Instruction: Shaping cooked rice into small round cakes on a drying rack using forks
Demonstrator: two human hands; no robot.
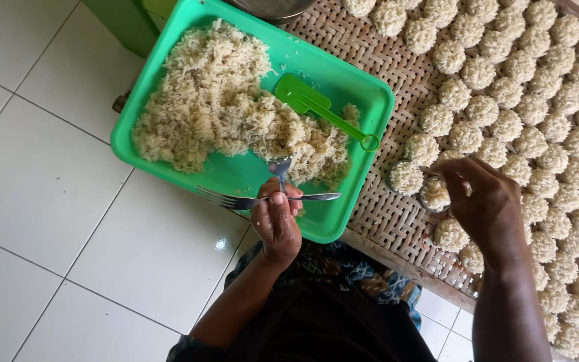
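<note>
Your left hand [276, 218] pinches a spoon [280, 167] dipped into the noodle heap [222, 107] on the green tray [343, 74]; lift modest scoops; your right hand [487, 201], fingers curled, presses a noodle mound [435, 193] on the woven mat [383, 221]; keep mounds apart.

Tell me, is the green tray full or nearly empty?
Partly full: rice covers most of the green tray, bare along its near edge.

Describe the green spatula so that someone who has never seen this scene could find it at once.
Start at the green plastic tray heaped with cooked rice, left of the woven mat. The green spatula lies on the rice near the tray's right edge, blade up-left, ring-ended handle pointing toward the mat. Unlike the metal spoon and fork at the left hand, it is plastic, tray-coloured, and untouched.
</note>
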